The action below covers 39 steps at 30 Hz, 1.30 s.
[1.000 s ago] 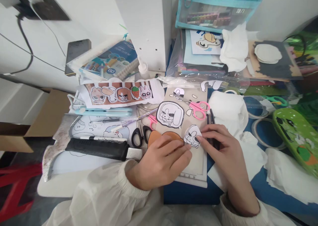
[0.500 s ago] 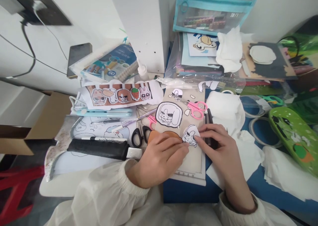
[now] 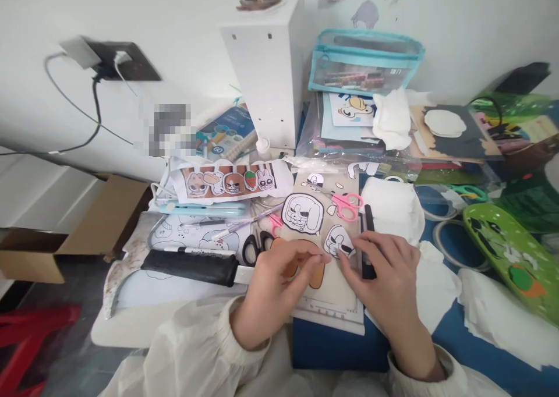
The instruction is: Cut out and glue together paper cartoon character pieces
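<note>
Between the thumb and fingers of my right hand [image 3: 386, 275] is a small white paper cutout [image 3: 339, 241] with a black-outlined cartoon face. My left hand [image 3: 277, 289] is just left of it, thumb and fingertips pressed together; whatever is between them is too small to make out. An orange-brown cutout [image 3: 317, 276] lies under my left hand, mostly hidden by it. A larger paper cutout [image 3: 302, 213] with a long-eared face lies on the beige board [image 3: 343, 289], above both hands. Pink-handled scissors [image 3: 347, 206] rest to its right.
Black-handled scissors [image 3: 257, 247] and a black-handled tool [image 3: 192, 266] lie to the left, below a printed strip of cartoon faces [image 3: 227, 181]. White tissues [image 3: 391, 208], tape rolls [image 3: 460, 245] and a green tray [image 3: 510, 257] are at the right. A white post [image 3: 273, 77] stands behind.
The view has tilted up, showing more wall. My left hand has turned and its fingertips have come together, uncovering part of the orange-brown cutout. My right hand still holds the small paper cutout.
</note>
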Each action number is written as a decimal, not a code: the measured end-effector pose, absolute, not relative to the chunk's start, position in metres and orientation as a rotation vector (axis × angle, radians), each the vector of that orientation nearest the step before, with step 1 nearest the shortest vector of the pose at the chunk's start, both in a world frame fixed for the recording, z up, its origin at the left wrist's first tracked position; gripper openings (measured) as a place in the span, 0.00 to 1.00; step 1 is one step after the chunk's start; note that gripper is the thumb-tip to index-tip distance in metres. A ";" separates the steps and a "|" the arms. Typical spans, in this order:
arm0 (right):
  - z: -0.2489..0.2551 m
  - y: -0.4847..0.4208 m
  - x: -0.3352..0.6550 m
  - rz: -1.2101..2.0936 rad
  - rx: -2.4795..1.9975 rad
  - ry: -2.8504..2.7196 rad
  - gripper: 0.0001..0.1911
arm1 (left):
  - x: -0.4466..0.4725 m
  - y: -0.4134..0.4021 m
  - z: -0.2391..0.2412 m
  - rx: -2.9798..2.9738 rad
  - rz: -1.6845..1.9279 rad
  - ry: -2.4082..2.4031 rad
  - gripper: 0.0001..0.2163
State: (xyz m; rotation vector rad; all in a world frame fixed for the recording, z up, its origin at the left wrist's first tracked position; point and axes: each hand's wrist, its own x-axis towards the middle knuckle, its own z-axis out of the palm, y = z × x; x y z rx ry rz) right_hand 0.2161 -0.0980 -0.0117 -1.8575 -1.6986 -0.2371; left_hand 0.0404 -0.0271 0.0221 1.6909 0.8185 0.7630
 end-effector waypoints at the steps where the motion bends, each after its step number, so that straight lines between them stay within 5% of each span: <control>1: -0.011 -0.098 0.216 -0.266 -1.865 -1.705 0.07 | 0.041 -0.027 0.025 1.522 0.727 0.829 0.04; 12: -0.012 -0.097 0.218 -0.393 -1.915 -1.791 0.13 | 0.040 -0.017 0.034 0.804 0.511 0.861 0.07; 24: 0.034 -0.097 0.183 -0.138 -1.573 -1.725 0.10 | 0.036 -0.021 0.034 0.861 0.524 0.722 0.09; 39: 0.031 -0.091 0.183 -0.497 -1.444 -2.038 0.10 | 0.031 -0.022 0.029 1.037 0.549 0.671 0.09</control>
